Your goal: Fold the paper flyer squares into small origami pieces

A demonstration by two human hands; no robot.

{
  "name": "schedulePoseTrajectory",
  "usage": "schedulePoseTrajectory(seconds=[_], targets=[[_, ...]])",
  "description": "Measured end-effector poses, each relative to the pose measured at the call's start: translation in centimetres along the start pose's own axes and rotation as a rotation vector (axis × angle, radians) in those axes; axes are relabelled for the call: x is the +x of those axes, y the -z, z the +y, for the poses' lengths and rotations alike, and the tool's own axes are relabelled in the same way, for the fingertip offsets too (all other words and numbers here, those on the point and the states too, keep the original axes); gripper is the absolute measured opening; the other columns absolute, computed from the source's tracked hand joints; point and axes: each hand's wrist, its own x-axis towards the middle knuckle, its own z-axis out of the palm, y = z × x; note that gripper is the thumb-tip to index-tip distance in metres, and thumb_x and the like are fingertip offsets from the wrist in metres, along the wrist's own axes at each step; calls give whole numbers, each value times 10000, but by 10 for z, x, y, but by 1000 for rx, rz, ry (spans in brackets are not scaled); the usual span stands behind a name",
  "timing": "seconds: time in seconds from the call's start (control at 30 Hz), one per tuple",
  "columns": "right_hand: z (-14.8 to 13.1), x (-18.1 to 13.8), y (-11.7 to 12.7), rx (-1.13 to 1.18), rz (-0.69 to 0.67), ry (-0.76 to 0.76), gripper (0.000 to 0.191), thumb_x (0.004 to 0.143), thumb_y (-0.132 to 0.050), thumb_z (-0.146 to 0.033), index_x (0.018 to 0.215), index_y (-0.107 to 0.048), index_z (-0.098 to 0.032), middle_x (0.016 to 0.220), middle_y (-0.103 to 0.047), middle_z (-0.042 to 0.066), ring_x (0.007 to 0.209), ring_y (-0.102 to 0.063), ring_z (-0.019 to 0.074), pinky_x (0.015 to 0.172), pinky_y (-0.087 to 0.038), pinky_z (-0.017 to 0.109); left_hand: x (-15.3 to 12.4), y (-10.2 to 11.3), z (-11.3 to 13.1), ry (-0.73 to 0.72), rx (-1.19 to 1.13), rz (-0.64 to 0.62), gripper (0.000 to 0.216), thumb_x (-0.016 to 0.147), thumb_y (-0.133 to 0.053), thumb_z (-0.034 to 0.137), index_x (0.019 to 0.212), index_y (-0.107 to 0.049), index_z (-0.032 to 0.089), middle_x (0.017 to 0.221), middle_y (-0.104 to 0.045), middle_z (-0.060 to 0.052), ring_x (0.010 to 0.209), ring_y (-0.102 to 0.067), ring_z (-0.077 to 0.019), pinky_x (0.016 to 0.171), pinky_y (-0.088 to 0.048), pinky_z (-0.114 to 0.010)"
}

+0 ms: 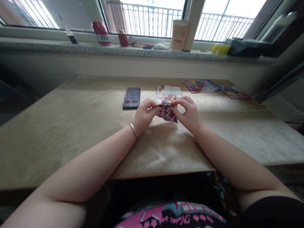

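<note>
Between my two hands, just above the middle of the table, is a small colourful printed packet [167, 114], tilted and creased, with red, yellow and purple artwork. My left hand [147, 114] pinches its left side between thumb and fingers. At the packet's upper right, the thumb and forefinger of my right hand [187, 112] are closed on it. Whether the packet is torn open I cannot tell. Right behind it lies a loose pile of white, red-edged cards [169, 91], partly hidden by the packet and my fingers.
A phone [132, 98] lies left of the cards on the table [71, 126]. Two stacks of colourful packets [201, 85] lie at the back right. On the windowsill stand a red can [101, 32], a red bottle [123, 38], a paper cup [178, 34] and a yellow item [220, 49].
</note>
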Motion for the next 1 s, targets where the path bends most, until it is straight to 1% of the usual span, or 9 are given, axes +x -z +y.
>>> schedulePoseTrajectory(seconds=[0.13,0.27,0.4,0.53,0.63,0.77,0.87,0.93,1.0], targets=[[2,-1,-2,-10,-4,-40,107,811,-673,-230,917,-672,-248,907,-661,35,902,-599,210,769,-513,372,-1,-1,-2,46,-25,-24,146,820,-647,281,736,-562,197,770,-595,12,742,-559,-138,716,-474,-271],[1,-1,-2,-26,13,-39,114,811,-672,-226,923,-671,-247,901,-668,32,898,-599,209,787,-501,375,-2,-2,-1,39,-30,-28,100,826,-638,272,787,-581,200,794,-611,9,768,-570,-144,738,-481,-276],[0,0,-1,-41,32,5,76,820,-668,-234,893,-673,-254,870,-667,24,879,-599,207,820,-485,387,-2,-1,1,-40,19,-3,96,812,-660,230,763,-584,198,786,-598,13,770,-563,-143,744,-478,-284],[-3,1,1,-95,13,52,39,826,-644,-225,818,-660,-260,825,-665,17,834,-589,204,804,-470,387,-3,0,4,-97,95,10,88,809,-677,214,750,-613,204,816,-615,9,785,-565,-149,763,-480,-304],[-6,3,3,-160,-6,89,61,817,-625,-199,799,-646,-253,821,-675,16,818,-583,203,787,-462,375,-4,1,9,-123,220,51,62,806,-706,225,763,-662,218,857,-618,-1,846,-567,-165,828,-462,-341],[-10,4,6,-335,-26,129,98,824,-599,-197,745,-626,-249,756,-676,6,786,-577,206,775,-441,373,-6,2,15,-152,378,108,78,780,-760,279,758,-697,239,949,-598,-13,937,-549,-188,918,-406,-395],[-10,3,7,-394,-31,158,122,828,-590,-194,720,-611,-248,734,-678,1,781,-581,206,766,-430,371,-6,2,17,-163,390,112,87,782,-763,302,760,-699,246,975,-580,-14,957,-539,-191,931,-394,-399],[-8,3,6,-382,-28,164,110,824,-589,-191,732,-610,-248,755,-690,2,792,-588,207,767,-431,370,-6,2,16,-181,363,107,102,772,-773,313,779,-694,248,1007,-572,-18,970,-536,-192,930,-402,-391],[-5,2,5,-339,-9,132,90,809,-592,-179,750,-607,-245,776,-695,6,795,-593,207,767,-441,368,-6,1,15,-195,318,114,152,758,-784,330,819,-678,239,1065,-556,-31,1004,-528,-197,932,-416,-383]])
